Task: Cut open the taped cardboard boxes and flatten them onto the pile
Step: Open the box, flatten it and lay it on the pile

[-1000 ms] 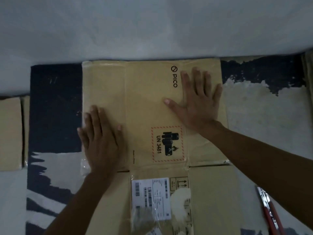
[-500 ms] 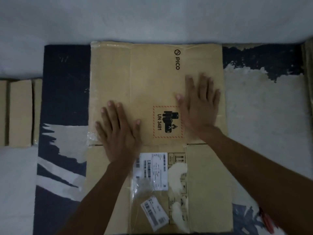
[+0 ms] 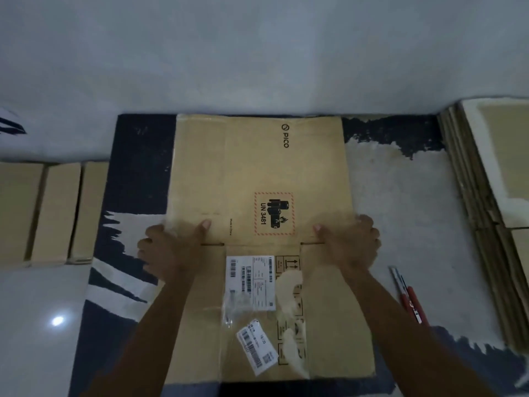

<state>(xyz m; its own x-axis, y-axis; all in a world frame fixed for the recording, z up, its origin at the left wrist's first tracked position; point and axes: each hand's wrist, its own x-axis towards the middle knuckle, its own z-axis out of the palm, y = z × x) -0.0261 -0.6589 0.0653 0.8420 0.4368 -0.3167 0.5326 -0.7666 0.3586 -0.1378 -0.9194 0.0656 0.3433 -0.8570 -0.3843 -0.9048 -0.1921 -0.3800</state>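
We grip the flattened brown cardboard box (image 3: 274, 179): left hand (image 3: 169, 250) on its left edge, right hand (image 3: 347, 242) on its right edge, thumbs on top.

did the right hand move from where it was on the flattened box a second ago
Yes. The right hand slid from beside the PICO logo down toward the person, to the flattened box's right edge, gripping it near the flap slit.
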